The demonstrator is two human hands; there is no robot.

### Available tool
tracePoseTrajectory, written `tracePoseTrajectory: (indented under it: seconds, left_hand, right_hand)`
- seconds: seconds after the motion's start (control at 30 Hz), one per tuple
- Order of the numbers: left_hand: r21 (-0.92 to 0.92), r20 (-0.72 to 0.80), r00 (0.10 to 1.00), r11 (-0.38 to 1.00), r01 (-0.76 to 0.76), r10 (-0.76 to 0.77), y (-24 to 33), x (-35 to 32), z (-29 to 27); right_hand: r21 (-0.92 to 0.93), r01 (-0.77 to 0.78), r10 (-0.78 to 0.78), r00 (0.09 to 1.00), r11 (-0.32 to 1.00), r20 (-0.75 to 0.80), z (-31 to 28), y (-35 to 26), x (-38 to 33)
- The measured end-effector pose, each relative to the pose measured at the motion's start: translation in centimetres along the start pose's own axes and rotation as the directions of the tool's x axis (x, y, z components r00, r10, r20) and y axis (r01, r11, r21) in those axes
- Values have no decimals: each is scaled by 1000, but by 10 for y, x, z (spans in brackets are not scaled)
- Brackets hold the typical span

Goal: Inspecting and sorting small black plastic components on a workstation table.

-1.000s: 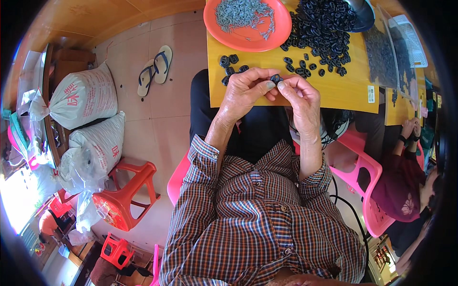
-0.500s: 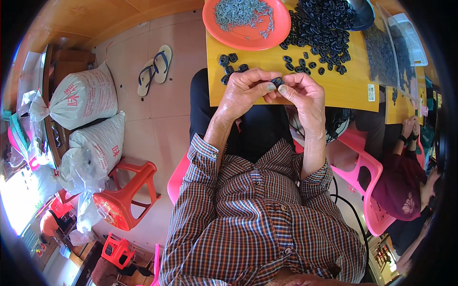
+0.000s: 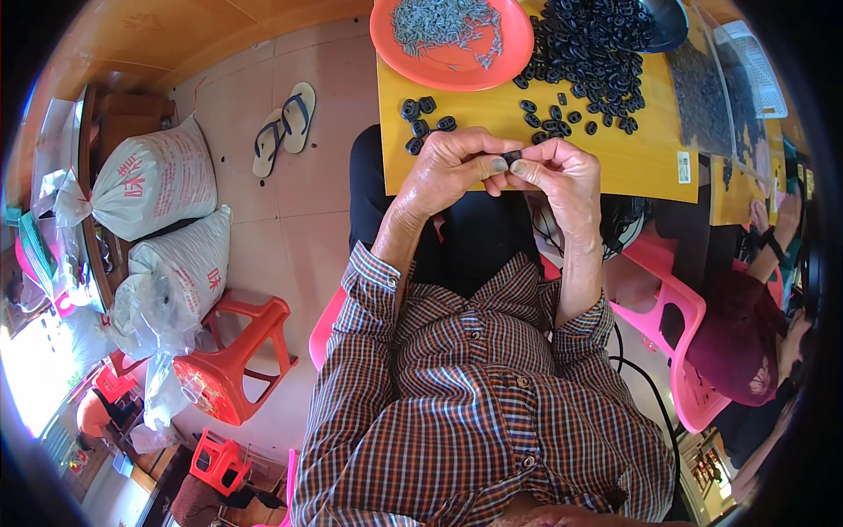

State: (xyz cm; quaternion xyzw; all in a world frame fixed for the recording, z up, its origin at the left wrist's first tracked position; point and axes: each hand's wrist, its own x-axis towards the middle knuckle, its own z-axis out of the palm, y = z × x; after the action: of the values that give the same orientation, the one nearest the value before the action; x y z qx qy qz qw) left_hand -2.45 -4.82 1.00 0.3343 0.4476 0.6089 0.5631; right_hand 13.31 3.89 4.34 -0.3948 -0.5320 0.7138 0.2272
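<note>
Over the table's near edge, my left hand (image 3: 446, 173) and my right hand (image 3: 566, 183) meet, thumbs and fingers pinched on one small black cord lock (image 3: 512, 156). Fingers partly cover it, so its holes cannot be made out now. Left of my hands lie several black cord locks (image 3: 421, 127) in a small group. Beyond my right hand is a looser scatter of black oval pieces (image 3: 555, 112), which runs into a large heap (image 3: 593, 39) of the same kind. An orange-red plate (image 3: 399, 72) behind my left hand carries a pile of tiny grey springs (image 3: 439, 25).
The yellow table (image 3: 641, 171) has a dark bowl (image 3: 672, 25) and a clear bag (image 3: 702, 83) of black pieces at its right. Another person's arm (image 3: 771, 246) shows at far right beside a pink chair (image 3: 689, 351). White sacks (image 3: 158, 180), a red stool (image 3: 237, 360) and flip-flops (image 3: 300, 119) are leftward.
My fingers have turned the cord lock slightly and closed further over it. At far right the other person's hands have moved apart.
</note>
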Motion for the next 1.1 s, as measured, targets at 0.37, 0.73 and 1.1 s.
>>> tracePoseTrajectory:
  seconds: [0.37,0.73,1.1]
  left_hand:
    - [208,-114,983,971,-119,145,-9,-2,12]
    - [946,-81,759,289,-145,646,-16,-12,17]
    - [975,-144,737,220,-6,661,-14,-14,15]
  right_hand:
    - [-108,94,-99,994,990,-43,1,10,3]
    - [-500,166,-270,952,850,-142,-8,17,-14]
    - [-770,242,-626,739,591,-248,-30,18,6]
